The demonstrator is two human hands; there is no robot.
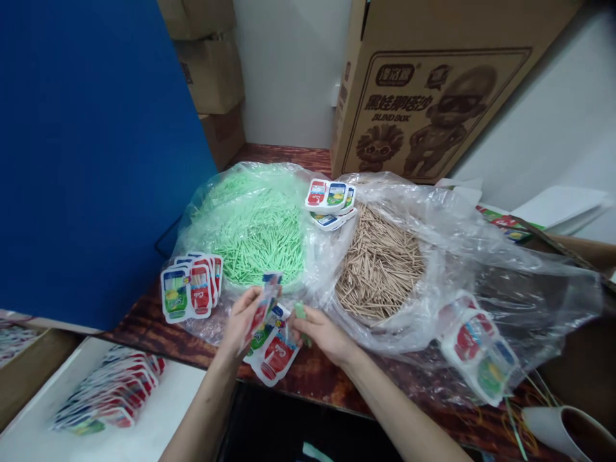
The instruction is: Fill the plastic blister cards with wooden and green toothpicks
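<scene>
My left hand (240,319) grips a small printed pouch (260,312) with red and blue on it, held upright above the table. Between the fingers of my right hand (321,328) is a small bunch of green sticks (300,314). Below both hands lies a twin pouch (276,351) with a red cola picture and a green one. Behind them, an open clear bag holds a heap of green sticks (260,240). Right of it, another clear bag is filled with brown sticks (378,269).
Pouches lie stacked at the left (190,287), between the bags (330,200) and at the right (481,350). A white tray (178,385) holds rows of pouches at lower left. A blue panel (96,147), a large carton (433,96) and a paper cup (548,427) stand around.
</scene>
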